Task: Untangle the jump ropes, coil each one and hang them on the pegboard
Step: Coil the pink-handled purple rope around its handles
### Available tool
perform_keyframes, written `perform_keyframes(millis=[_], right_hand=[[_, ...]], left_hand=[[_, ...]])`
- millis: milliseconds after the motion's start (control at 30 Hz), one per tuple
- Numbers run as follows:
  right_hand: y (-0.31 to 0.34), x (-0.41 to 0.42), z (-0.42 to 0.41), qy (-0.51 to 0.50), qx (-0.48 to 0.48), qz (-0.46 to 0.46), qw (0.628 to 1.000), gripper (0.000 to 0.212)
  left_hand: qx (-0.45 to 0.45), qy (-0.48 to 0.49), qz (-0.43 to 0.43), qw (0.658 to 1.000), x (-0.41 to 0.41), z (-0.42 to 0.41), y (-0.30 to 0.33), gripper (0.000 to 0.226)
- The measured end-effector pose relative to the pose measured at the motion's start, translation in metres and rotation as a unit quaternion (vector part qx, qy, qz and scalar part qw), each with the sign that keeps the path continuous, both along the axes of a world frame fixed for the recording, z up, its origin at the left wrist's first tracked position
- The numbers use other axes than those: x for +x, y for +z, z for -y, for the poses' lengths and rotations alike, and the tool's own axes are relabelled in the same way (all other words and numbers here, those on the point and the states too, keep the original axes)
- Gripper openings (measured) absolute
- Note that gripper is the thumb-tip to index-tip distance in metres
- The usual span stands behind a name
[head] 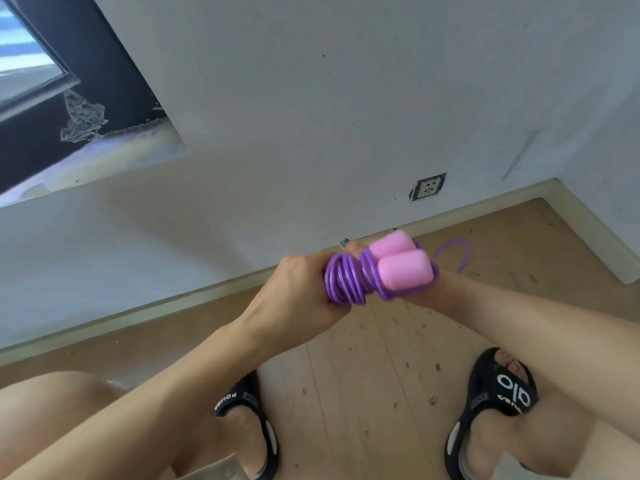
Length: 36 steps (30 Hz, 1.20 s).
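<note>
While both hands meet in front of the knees, the lines below tell what shows.
Jump rope: the purple jump rope [349, 278] is wound in tight glossy turns, held in the air between the two hands.
Handles: two pink handles [398, 265], smooth and rounded at the ends, lie side by side at the right end of the coil.
Left hand: the left hand [298, 292] has its grip clenched round the coil's left end.
Right hand: the right hand [433, 289] sits under the handles, mostly hidden; its grip cannot be told.
Loose end: a thin loop [457, 254] of rope sticks out just right of the handles.
Below the grip: a wooden floor [346, 375], speckled with dark bits, and two black slippers [498, 403].
Beyond the grip: a pale wall [311, 133] with a wall socket [428, 187], and a baseboard [173, 303].
</note>
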State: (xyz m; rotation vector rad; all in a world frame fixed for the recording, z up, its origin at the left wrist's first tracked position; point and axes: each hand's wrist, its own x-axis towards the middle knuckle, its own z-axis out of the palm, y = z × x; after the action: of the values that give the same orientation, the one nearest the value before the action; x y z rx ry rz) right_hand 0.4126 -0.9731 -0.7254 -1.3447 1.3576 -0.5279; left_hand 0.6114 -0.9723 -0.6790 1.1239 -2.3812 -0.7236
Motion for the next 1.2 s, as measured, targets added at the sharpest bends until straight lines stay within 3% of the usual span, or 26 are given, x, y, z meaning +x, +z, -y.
perform_keyframes(millis=[67,133,200,267,400,467,567,667,733,833,900,967,1033,1100,1200], right_hand=[[-0.008,0.007,0.000,-0.033,-0.049,-0.059,0.996,0.023],[0.001,0.020,-0.001,-0.049,-0.073,-0.114,0.990,0.042],[0.009,0.028,-0.014,-0.012,-0.105,-0.172,0.979,0.059],[0.022,0.029,-0.027,0.043,-0.160,-0.227,0.960,0.062],[0.046,0.022,-0.026,0.130,-0.273,-0.364,0.881,0.057],[0.051,0.014,-0.021,0.138,-0.320,-0.395,0.850,0.057],[0.052,0.003,-0.004,0.102,-0.343,-0.389,0.849,0.061],[0.048,-0.003,0.018,0.082,-0.335,-0.359,0.867,0.063],[0.041,0.001,0.024,0.094,-0.285,-0.309,0.902,0.065],[0.034,0.009,0.022,0.098,-0.152,-0.161,0.970,0.063],[0.031,0.007,0.020,0.058,-0.038,-0.027,0.997,0.056],[0.031,0.004,0.015,0.020,0.034,0.094,0.995,0.042],[0.028,0.005,0.010,-0.022,0.038,0.135,0.990,0.031],[0.025,0.011,0.003,-0.077,0.079,0.158,0.981,0.031],[0.026,0.019,-0.006,-0.128,0.169,0.291,0.933,0.042]], left_hand=[[0.046,0.069,-0.012,0.996,0.000,0.009,-0.001,0.014],[0.110,0.138,-0.008,0.984,0.004,0.024,-0.006,0.017],[0.171,0.205,-0.015,0.963,0.013,0.044,-0.016,0.011],[0.188,0.244,0.027,0.951,0.020,0.057,-0.026,0.009],[0.049,0.135,0.237,0.961,0.014,0.040,-0.052,0.023],[0.019,0.055,0.273,0.960,0.010,0.028,-0.065,0.021],[-0.018,-0.026,0.272,0.962,0.003,0.014,-0.063,0.005],[-0.050,-0.053,0.245,0.967,0.000,0.005,-0.048,0.009],[-0.095,-0.074,0.224,0.967,0.004,0.005,-0.036,0.011],[-0.130,-0.105,0.176,0.970,0.013,0.011,-0.020,0.016],[-0.105,-0.088,0.132,0.982,0.016,0.011,-0.013,0.016],[-0.054,-0.029,0.055,0.997,0.013,0.011,-0.009,0.016],[0.024,0.065,-0.005,0.998,0.009,0.016,-0.008,0.019],[0.126,0.138,-0.031,0.982,0.008,0.024,-0.011,0.027],[0.234,0.192,-0.042,0.952,0.004,0.028,-0.021,0.019]])
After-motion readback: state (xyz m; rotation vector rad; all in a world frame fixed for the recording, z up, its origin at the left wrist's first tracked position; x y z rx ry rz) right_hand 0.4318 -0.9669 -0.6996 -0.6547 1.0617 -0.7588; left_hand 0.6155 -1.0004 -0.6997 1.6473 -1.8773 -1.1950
